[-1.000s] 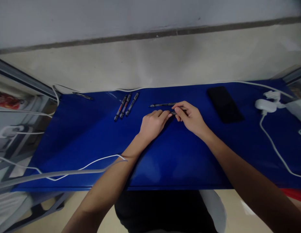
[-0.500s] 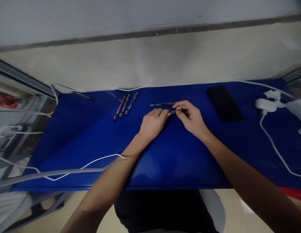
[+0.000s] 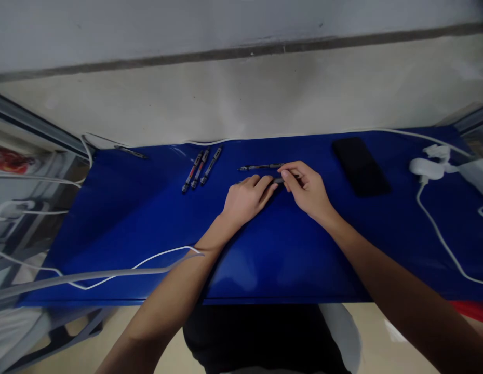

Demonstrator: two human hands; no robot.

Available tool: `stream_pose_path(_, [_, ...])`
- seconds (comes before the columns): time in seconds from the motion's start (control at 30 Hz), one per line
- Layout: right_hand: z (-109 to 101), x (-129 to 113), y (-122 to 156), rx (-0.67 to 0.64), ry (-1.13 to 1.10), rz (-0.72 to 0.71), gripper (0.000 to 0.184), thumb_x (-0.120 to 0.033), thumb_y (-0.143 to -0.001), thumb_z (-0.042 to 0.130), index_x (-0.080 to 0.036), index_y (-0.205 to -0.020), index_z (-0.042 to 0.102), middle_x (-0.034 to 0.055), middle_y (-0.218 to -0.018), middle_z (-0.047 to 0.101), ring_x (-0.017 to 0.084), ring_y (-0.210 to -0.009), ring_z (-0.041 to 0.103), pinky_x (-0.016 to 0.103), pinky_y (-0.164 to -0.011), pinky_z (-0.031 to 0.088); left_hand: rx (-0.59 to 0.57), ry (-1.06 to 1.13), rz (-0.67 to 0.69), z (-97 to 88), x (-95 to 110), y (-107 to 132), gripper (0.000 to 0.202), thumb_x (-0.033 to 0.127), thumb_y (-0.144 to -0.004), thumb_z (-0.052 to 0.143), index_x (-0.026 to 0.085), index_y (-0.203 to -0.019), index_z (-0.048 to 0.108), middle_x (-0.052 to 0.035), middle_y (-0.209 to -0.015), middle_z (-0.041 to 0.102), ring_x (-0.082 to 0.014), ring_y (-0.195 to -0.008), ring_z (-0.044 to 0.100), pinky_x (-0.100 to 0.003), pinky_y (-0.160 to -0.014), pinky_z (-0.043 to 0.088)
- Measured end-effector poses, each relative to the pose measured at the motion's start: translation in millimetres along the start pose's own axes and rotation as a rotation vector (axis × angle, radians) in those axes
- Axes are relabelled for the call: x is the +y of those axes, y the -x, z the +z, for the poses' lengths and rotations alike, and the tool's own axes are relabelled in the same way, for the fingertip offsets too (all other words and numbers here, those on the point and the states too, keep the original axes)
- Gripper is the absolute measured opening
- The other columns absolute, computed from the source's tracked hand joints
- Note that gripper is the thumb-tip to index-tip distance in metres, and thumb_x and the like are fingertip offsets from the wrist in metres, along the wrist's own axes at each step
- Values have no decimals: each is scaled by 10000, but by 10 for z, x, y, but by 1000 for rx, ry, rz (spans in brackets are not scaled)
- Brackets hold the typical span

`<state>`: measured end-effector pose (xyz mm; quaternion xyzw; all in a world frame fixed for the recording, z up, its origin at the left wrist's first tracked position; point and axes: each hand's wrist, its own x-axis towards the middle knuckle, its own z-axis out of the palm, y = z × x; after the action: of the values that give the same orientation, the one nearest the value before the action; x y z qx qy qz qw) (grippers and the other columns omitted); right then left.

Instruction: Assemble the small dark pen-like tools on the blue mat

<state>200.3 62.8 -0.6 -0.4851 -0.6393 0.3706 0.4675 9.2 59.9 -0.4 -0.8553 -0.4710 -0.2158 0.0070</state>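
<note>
My left hand (image 3: 247, 197) is closed, knuckles up, over one end of a dark pen (image 3: 278, 181) just above the blue tabletop. Thumb and fingers of my right hand (image 3: 306, 188) pinch the same pen's other end, so only a short stretch of it shows between the two hands. Right behind them lies another pen (image 3: 259, 167), its right end by my right fingertips. To the left, three pens rest side by side at a slant: one pen (image 3: 192, 172) with orange-red on its barrel, a second pen (image 3: 200, 169) and a greyer pen (image 3: 211, 166).
A black phone (image 3: 360, 166) lies on the blue table (image 3: 140, 223) to the right. Beyond it is a white charger (image 3: 427, 168) with its cable. One more pen (image 3: 130, 151) lies at the back left. A white cable (image 3: 159, 257) crosses near my left forearm.
My right fingers have shifted slightly on the pen, and my left thumb has moved a little outward. Both hands stay in nearly the same place; the other pens have not moved.
</note>
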Motion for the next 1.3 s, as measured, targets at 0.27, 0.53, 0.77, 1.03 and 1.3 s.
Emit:
stream_pose_path(0.27, [3, -18, 11, -5, 54, -28, 163, -391, -993, 606, -253, -1054, 667, 3, -777, 611, 167, -703, 584, 325, -623, 439, -34, 13, -11, -4, -3, 0, 432, 474, -1106, 331, 225, -1145, 683, -48, -871, 700, -157, -754, 680, -237, -557, 419])
stream_pose_path(0.53, [4, -39, 13, 0, 16, -111, 150, -286, -972, 616, -257, -1116, 649, 21, -950, 644, 175, -830, 615, 334, -724, 471, -5, 10, -14, -1, -13, 0, 456, 485, -1107, 308, 253, -1231, 680, -45, -935, 713, -158, -743, 693, -252, -527, 398])
stream_pose_path(0.77, [26, -25, 5, 54, 28, -30, 187, -418, -989, 638, -257, -1081, 659, -26, -702, 575, 150, -629, 549, 323, -614, 423, 47, -34, 61, 51, -32, -6, 382, 360, -1118, 340, 222, -1231, 678, -47, -908, 717, -161, -831, 698, -261, -666, 471])
stream_pose_path(1.03, [22, -9, -22, 185, -62, -41, 119, -344, -955, 653, -249, -1010, 696, -20, -738, 587, 132, -638, 526, 291, -613, 433, 38, -9, -176, -16, 2, 7, 581, 662, -1034, 391, 206, -863, 708, -40, -732, 694, -165, -652, 643, -289, -524, 268])
stream_pose_path(1.3, [-129, 171, -166, 455, -200, -16, 108, -167, -856, 612, -230, -869, 699, -60, -612, 406, 87, -501, 368, 249, -494, 317, 50, 39, -268, -24, 33, -1, 610, 670, -1023, 406, 200, -747, 680, -29, -641, 670, -150, -570, 596, -302, -525, 178])
